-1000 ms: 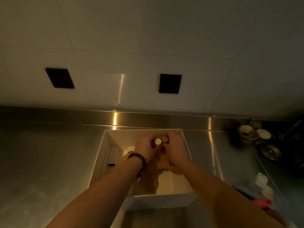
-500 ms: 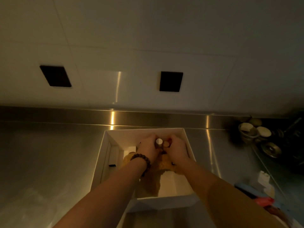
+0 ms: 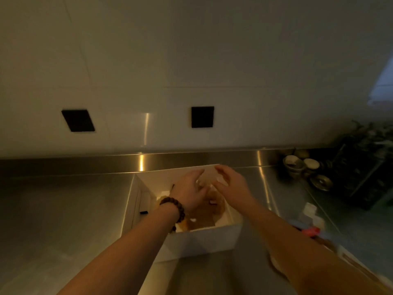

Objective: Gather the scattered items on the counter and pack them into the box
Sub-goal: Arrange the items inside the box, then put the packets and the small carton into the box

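A white open box (image 3: 209, 238) stands on the steel counter (image 3: 63, 209) in front of me. Inside lies a crumpled tan-yellow item (image 3: 205, 213), and a white block with a small black tab (image 3: 145, 202) leans along the left wall. My left hand (image 3: 189, 188), with a dark bead bracelet on the wrist, hovers over the box with fingers stretched out. My right hand (image 3: 230, 180) is just beside it over the far right corner, fingers spread. The picture is blurred; I see nothing gripped in either hand.
Small bowls and metal dishes (image 3: 302, 167) crowd the back right of the counter, beside a dark wire rack (image 3: 365, 165). White, blue and red items (image 3: 308, 222) lie to the right of the box. Two black wall plates (image 3: 202, 117) sit above the backsplash.
Both hands were pinched together on a small pale-capped item over the box; now the fingers have spread apart and the hands have lifted a little. The view has tilted and shifted.
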Available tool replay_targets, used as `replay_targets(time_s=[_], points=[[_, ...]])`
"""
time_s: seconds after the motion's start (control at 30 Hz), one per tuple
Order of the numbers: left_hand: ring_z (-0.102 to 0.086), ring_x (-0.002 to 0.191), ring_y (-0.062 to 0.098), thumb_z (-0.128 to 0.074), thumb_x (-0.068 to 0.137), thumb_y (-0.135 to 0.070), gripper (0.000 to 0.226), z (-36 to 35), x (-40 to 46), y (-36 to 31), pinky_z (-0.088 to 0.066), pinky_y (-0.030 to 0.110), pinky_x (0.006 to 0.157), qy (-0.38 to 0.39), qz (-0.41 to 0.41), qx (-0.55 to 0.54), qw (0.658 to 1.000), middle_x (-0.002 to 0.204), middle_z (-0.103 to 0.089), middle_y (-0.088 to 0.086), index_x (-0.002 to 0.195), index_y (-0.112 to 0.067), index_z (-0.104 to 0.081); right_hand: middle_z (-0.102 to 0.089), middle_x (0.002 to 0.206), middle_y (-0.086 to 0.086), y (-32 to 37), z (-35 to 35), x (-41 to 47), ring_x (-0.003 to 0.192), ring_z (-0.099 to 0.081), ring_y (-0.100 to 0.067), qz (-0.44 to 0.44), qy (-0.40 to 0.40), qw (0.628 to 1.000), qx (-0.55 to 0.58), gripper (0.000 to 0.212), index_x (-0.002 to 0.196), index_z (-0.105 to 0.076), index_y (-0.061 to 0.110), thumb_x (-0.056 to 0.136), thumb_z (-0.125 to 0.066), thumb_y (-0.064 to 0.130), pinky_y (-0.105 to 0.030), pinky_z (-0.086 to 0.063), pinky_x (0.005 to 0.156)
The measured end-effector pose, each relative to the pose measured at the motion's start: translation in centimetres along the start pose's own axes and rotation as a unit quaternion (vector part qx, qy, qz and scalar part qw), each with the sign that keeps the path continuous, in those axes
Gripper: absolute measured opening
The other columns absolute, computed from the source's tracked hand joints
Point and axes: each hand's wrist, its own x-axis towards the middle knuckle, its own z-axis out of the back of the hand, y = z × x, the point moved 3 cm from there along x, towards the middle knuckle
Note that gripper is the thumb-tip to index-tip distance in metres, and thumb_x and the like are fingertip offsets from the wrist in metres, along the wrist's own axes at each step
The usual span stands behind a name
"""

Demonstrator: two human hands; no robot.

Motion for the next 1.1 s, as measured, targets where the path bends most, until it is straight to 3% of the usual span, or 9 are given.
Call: replay_targets(time_s=[0.1, 0.27, 0.47, 0.57, 0.67, 0.77, 0.87, 1.0, 1.1], points=[[-0.037, 0.130, 0.018, -0.052, 0.088, -0.044, 0.058, -1.4, -1.0, -3.0, -0.030, 0.038, 0.110, -0.002, -0.054, 0.047, 0.997, 0.144, -0.041, -0.002, 0.140, -0.027, -0.035, -0.057, 0.128, -0.005, -0.8, 4.0, -2.8, 0.118, -0.052, -0.018, 0.012, -0.031, 0.998, -0.055, 0.043, 0.127, -0.055, 0.013, 0.085, -0.066, 0.015, -0.025, -0.036, 0.101], [-0.014, 0.141, 0.013, -0.052, 0.091, -0.040, 0.060, -7.1, -3.0, -8.8, -0.007, 0.025, 0.110, 0.028, -0.169, 0.066, 0.983, 0.151, -0.030, -0.001, 0.143, -0.022, -0.030, -0.051, 0.134, -0.007, -6.3, 12.2, -9.2, 0.124, -0.047, -0.022, -0.084, -0.097, 0.984, -0.122, 0.043, 0.131, -0.051, 0.017, 0.089, -0.062, 0.017, -0.029, -0.033, 0.102], [-0.012, 0.142, 0.017, -0.054, 0.089, -0.041, 0.063, -16.0, -6.5, -14.3, -0.008, 0.027, 0.112, 0.131, -0.234, 0.032, 0.963, 0.151, -0.030, 0.005, 0.142, -0.014, -0.033, -0.050, 0.135, -0.005, -12.7, 21.8, -19.0, 0.123, -0.046, -0.021, -0.211, -0.183, 0.945, -0.168, 0.043, 0.131, -0.050, 0.019, 0.089, -0.061, 0.025, -0.029, -0.034, 0.097], [-0.014, 0.142, 0.019, -0.056, 0.086, -0.046, 0.066, -20.0, -8.1, -15.5, -0.012, 0.036, 0.116, 0.179, -0.245, 0.021, 0.953, 0.150, -0.030, 0.001, 0.143, -0.024, -0.031, -0.049, 0.131, -0.002, -15.3, 24.2, -23.4, 0.109, -0.047, -0.013, -0.249, -0.162, 0.936, -0.187, 0.045, 0.127, -0.048, 0.027, 0.085, -0.064, 0.031, -0.027, -0.040, 0.084], [-0.009, 0.142, 0.013, -0.060, 0.078, -0.053, 0.080, -23.2, -9.5, -15.8, -0.004, 0.032, 0.113, 0.206, -0.249, 0.039, 0.946, 0.155, -0.016, -0.008, 0.145, -0.029, -0.024, -0.040, 0.137, 0.005, -17.2, 24.0, -26.1, 0.109, -0.043, -0.006, -0.245, -0.080, 0.950, -0.178, 0.064, 0.132, -0.042, 0.034, 0.076, -0.072, 0.039, -0.018, -0.042, 0.078], [-0.007, 0.142, 0.013, -0.061, 0.074, -0.060, 0.091, -25.5, -10.1, -15.4, -0.008, 0.035, 0.115, 0.226, -0.245, 0.069, 0.940, 0.156, -0.012, -0.005, 0.146, -0.024, -0.021, -0.030, 0.144, 0.008, -18.3, 22.9, -26.5, 0.126, -0.039, -0.013, -0.205, -0.013, 0.947, -0.247, 0.087, 0.139, -0.029, 0.039, 0.064, -0.072, 0.054, -0.035, -0.046, 0.097], [-0.008, 0.142, 0.016, -0.062, 0.071, -0.064, 0.096, -26.3, -10.2, -15.0, -0.013, 0.038, 0.115, 0.241, -0.223, 0.072, 0.942, 0.155, -0.013, -0.004, 0.146, -0.025, -0.017, -0.018, 0.153, 0.004, -19.9, 22.2, -26.2, 0.138, -0.022, -0.022, -0.204, 0.025, 0.922, -0.328, 0.106, 0.147, -0.011, 0.035, 0.062, -0.070, 0.061, -0.049, -0.032, 0.110], [-0.007, 0.142, 0.012, -0.065, 0.069, -0.065, 0.101, -25.9, -9.8, -15.4, -0.007, 0.033, 0.114, 0.211, -0.227, 0.064, 0.949, 0.156, -0.009, -0.009, 0.148, -0.027, -0.015, -0.025, 0.151, 0.003, -21.0, 22.0, -25.6, 0.136, -0.023, -0.020, -0.201, 0.005, 0.917, -0.345, 0.101, 0.147, -0.010, 0.035, 0.067, -0.067, 0.059, -0.045, -0.033, 0.110], [-0.027, 0.134, 0.012, -0.071, 0.063, -0.063, 0.097, -24.4, -9.0, -16.5, -0.020, 0.036, 0.112, 0.201, -0.179, -0.007, 0.963, 0.145, -0.032, -0.011, 0.142, -0.034, -0.023, -0.033, 0.143, 0.004, -20.0, 22.5, -24.5, 0.130, -0.032, -0.016, -0.165, -0.052, 0.935, -0.311, 0.095, 0.145, -0.014, 0.037, 0.068, -0.069, 0.053, -0.044, -0.040, 0.104]])
